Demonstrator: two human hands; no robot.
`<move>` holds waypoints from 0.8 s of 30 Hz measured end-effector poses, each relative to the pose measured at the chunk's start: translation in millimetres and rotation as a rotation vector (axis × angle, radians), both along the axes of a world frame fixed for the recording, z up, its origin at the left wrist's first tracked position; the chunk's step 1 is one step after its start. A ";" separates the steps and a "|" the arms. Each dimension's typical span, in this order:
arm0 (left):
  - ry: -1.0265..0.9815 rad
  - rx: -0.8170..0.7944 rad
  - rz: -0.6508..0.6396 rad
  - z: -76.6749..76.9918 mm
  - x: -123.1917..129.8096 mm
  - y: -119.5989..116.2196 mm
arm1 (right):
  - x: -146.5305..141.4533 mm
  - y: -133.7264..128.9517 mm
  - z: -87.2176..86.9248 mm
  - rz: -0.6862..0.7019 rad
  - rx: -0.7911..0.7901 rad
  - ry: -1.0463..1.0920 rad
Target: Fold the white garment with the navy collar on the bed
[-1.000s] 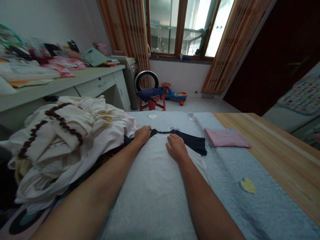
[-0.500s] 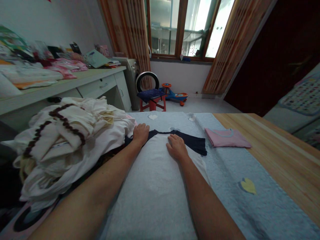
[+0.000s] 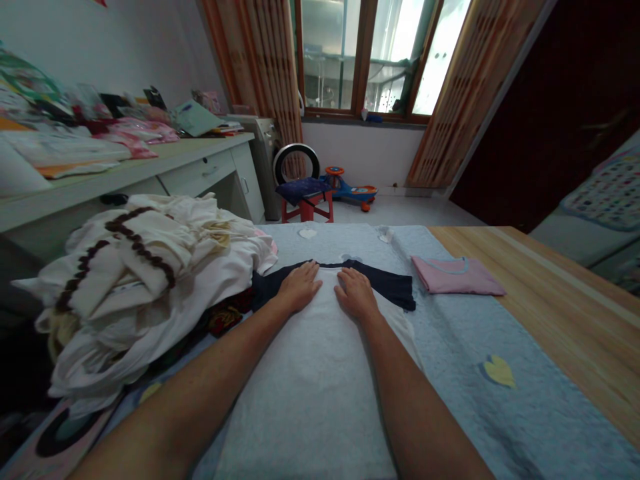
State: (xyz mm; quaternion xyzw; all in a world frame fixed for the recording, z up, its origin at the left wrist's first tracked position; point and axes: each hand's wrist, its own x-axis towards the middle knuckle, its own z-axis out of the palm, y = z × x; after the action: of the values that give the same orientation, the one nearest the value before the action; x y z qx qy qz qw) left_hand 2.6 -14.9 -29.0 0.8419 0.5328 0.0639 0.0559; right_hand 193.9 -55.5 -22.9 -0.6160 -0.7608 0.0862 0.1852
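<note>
A white shirt [image 3: 310,373] with dark navy sleeves lies spread flat, its neckline at the far end. My left hand [image 3: 301,287] rests palm down on the shirt's left shoulder beside the neckline, fingers extended. On the other side of the neckline, my right hand [image 3: 356,292] lies flat with its fingers stretched out. Neither hand grips the fabric. To the right of the shirt sits a folded pink garment [image 3: 457,275] with a light blue trim.
Left of the shirt is a big heap of white clothes [image 3: 200,267]. A light blue patterned cloth [image 3: 465,347] covers part of the wooden table [image 3: 565,320]. Farther back stand a cluttered white desk [image 3: 200,157] and a red stool [image 3: 307,210].
My left hand has moved right, from the outer left sleeve to near the neckline, uncovering the navy left sleeve. My right hand has stayed nearly in place.
</note>
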 end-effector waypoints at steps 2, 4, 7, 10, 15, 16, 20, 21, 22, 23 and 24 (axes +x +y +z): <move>0.017 -0.018 0.030 2.1 -0.8 0.1 | 0.3 -0.2 -0.4 -0.002 0.002 0.003; 0.032 -0.028 0.070 3.7 -1.4 0.2 | 0.5 -0.5 -0.6 -0.003 0.001 0.004; 0.041 -0.047 0.147 3.2 -3.3 1.4 | 0.6 -0.5 -1.2 -0.003 -0.002 0.003; 0.027 -0.061 0.194 0.3 -5.8 3.2 | 0.7 0.1 -2.5 -0.002 -0.002 -0.004; 0.022 -0.039 0.180 -3.3 -11.0 4.5 | 1.2 0.3 -2.8 0.001 0.005 -0.010; 0.022 -0.035 0.168 -3.7 -13.2 4.4 | 1.3 0.2 -2.5 0.003 0.007 -0.010; 0.030 -0.030 0.143 -5.6 -26.7 3.5 | 1.2 0.0 -1.2 0.002 0.010 -0.011; 0.037 -0.032 0.148 -6.2 -30.4 3.2 | 1.1 0.1 -1.2 0.002 0.011 -0.009; 0.043 -0.035 0.155 -6.6 -33.9 3.0 | 1.1 0.1 -1.3 0.003 0.012 -0.008; 0.049 -0.038 0.164 -6.8 -37.0 2.8 | 1.1 0.1 -1.5 0.004 0.013 -0.008; 0.053 -0.041 0.171 -6.6 -39.6 2.8 | 1.1 0.1 -1.6 0.004 0.014 -0.009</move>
State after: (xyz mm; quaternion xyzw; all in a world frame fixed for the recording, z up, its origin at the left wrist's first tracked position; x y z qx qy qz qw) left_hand -37.1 -12.1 -35.6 0.7933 0.6054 0.0350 0.0532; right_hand 195.0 -55.4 -24.5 -0.6134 -0.7636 0.0788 0.1859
